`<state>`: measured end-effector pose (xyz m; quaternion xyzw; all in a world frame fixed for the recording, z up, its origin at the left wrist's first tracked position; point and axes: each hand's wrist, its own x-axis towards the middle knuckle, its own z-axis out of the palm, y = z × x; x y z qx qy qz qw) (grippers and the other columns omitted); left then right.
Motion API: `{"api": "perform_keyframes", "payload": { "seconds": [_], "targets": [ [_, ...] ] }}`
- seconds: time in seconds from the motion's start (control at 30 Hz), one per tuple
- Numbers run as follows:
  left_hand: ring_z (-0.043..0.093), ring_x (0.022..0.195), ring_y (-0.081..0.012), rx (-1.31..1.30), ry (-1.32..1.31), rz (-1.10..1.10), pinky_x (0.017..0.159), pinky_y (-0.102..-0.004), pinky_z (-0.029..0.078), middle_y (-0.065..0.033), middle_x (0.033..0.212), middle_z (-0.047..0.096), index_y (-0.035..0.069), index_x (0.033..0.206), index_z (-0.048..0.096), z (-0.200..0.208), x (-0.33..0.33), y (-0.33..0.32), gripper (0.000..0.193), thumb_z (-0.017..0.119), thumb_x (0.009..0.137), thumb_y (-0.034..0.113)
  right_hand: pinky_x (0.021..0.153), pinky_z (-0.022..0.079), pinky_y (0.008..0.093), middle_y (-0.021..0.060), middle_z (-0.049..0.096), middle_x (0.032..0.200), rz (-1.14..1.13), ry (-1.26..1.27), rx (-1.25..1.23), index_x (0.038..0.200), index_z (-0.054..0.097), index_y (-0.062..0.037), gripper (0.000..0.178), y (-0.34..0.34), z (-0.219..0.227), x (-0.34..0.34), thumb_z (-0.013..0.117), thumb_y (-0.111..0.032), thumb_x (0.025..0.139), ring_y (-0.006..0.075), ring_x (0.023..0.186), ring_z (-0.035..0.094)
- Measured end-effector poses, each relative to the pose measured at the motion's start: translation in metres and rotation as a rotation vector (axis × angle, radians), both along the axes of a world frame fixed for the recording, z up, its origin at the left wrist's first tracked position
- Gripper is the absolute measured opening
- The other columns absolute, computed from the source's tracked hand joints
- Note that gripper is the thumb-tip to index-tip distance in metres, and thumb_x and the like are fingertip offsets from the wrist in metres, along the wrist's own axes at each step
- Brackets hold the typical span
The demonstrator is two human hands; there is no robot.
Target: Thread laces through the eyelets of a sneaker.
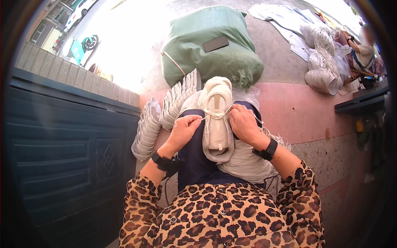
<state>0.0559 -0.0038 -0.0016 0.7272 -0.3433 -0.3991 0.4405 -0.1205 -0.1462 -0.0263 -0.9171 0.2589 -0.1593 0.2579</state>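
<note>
A cream-white shoe upper [216,120] lies on my lap, toe pointing away from me. A white shoelace [209,110] runs across it through the eyelets. My left hand [185,129] pinches the lace's left end beside the shoe. My right hand [244,123] grips the lace's right end at the other side. Both wrists wear black bands. A bundle of white laces [248,163] rests on my right thigh under the shoe.
A curved row of stacked white shoe uppers [159,120] lies at my left knee. A stuffed green sack [211,45] with a dark phone on it sits ahead. A dark metal gate [62,157] stands to my left. Lace bundles [322,62] and another person are at the far right.
</note>
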Motion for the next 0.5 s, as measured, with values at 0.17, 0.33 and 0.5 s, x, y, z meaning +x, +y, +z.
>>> {"api": "perform_keyframes", "payload": {
  "seconds": [0.17, 0.33, 0.5],
  "targets": [
    [0.055, 0.072, -0.0087, -0.025, -0.209, -0.025, 0.067, -0.0239, 0.044, -0.0052, 0.079, 0.063, -0.003, 0.093, 0.064, -0.004, -0.004, 0.001, 0.02, 0.057, 0.087, 0.015, 0.079, 0.038, 0.0391, 0.01, 0.059, 0.101, 0.037, 0.023, -0.165, 0.086, 0.061, -0.0024, 0.016, 0.004, 0.0, 0.003, 0.05, -0.014, 0.084, 0.0265, 0.098, 0.052],
    [0.058, 0.074, -0.0255, -0.119, -0.616, -0.091, 0.067, -0.0338, 0.045, -0.0129, 0.077, 0.061, 0.0, 0.082, 0.062, -0.01, -0.003, -0.004, 0.013, 0.058, 0.083, 0.013, 0.079, 0.038, 0.0377, 0.0088, 0.06, 0.094, 0.046, 0.122, -0.153, 0.087, 0.062, -0.0047, 0.016, 0.008, 0.012, 0.004, 0.05, -0.013, 0.081, 0.0253, 0.093, 0.052],
    [0.055, 0.087, -0.0286, -0.06, -0.973, -0.384, 0.076, -0.0376, 0.043, -0.0099, 0.081, 0.06, 0.007, 0.08, 0.061, 0.006, 0.003, -0.014, 0.01, 0.061, 0.079, 0.016, 0.073, 0.038, 0.0366, 0.0054, 0.058, 0.085, -0.073, 0.122, -0.165, 0.089, 0.063, -0.0097, 0.013, 0.008, 0.01, 0.004, 0.06, -0.019, 0.08, 0.024, 0.084, 0.052]
  ]
}}
